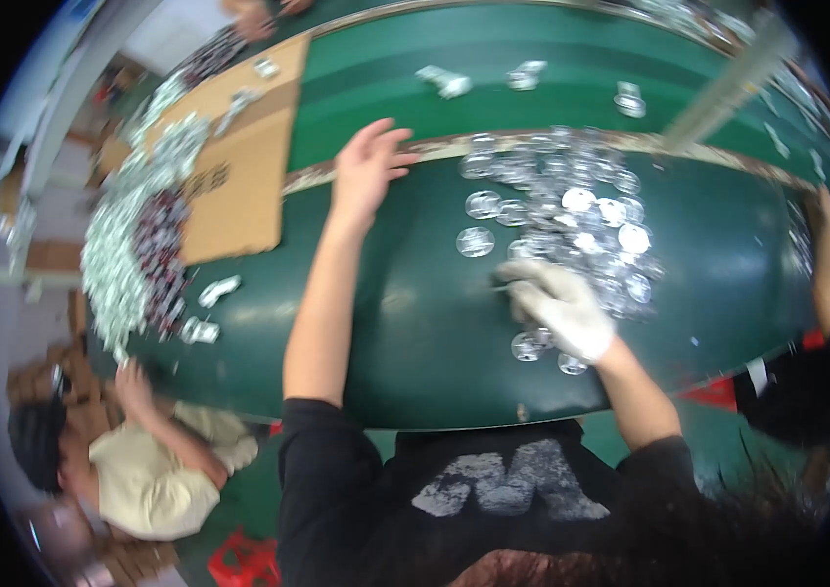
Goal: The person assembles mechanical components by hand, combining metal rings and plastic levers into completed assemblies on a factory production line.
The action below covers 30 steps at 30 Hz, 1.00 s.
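My left hand (371, 166) is bare and raised at the edge of the green conveyor belt (366, 117), its fingers spread and nothing in them. My right hand (562, 308), in a white glove, is over the near side of a heap of clear round plastic pieces (581, 210). Its fingertips are pinched together, and a thin pale bit sticks out from them, too small and blurred to name. A loose round piece (475, 242) lies left of the heap, and a few more (527, 345) lie close under the gloved hand.
A cardboard sheet (234, 186) lies at the left beside a big pile of pale and dark red small packets (131, 245). Small packets (446, 82) are on the belt. A slanted post (728, 93) rises at the belt's edge. Co-workers sit at left (156, 479) and right (802, 382).
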Tool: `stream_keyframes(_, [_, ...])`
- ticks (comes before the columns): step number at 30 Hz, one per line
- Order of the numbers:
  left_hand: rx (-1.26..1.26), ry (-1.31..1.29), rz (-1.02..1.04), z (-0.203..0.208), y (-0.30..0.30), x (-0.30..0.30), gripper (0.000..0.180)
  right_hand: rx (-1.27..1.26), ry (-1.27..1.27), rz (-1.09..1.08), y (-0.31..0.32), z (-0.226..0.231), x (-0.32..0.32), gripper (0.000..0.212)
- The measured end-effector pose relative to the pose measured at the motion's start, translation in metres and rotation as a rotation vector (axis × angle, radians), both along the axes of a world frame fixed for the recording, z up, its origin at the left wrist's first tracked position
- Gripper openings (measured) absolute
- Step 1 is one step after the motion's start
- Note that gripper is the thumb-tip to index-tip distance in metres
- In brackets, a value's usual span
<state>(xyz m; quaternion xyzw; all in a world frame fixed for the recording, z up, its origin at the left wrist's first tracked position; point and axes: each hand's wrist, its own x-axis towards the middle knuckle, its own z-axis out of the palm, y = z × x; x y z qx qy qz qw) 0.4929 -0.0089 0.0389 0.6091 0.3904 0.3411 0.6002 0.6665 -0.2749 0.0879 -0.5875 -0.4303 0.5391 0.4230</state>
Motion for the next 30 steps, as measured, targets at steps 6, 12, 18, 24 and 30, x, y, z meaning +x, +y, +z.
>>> stream_keyframes(6, [0.826, 0.588, 0.498, -0.022, -0.001, -0.139, 0.020, -0.097, 0.071, 0.009, -0.011, -0.006, -0.003, 0.034])
stream_keyframes(12, [0.594, 1.488, 0.732, -0.046, -0.017, -0.303, 0.036, -0.129, 0.016, 0.092, -0.009, -0.015, -0.009, 0.035])
stream_keyframes(18, [0.500, 1.077, 0.485, -0.022, -0.048, -0.255, 0.023, -0.022, -0.248, 0.228, -0.003, -0.011, -0.010, 0.037])
stream_keyframes(24, [0.746, 0.571, 0.102, -0.015, -0.106, -0.104, 0.006, 0.333, -0.630, 0.178, -0.003, -0.014, -0.022, 0.040])
stream_keyframes(30, [0.634, 0.274, -0.439, 0.031, -0.136, -0.047, 0.019, 0.740, -0.968, 0.018, 0.009, -0.018, -0.018, 0.055])
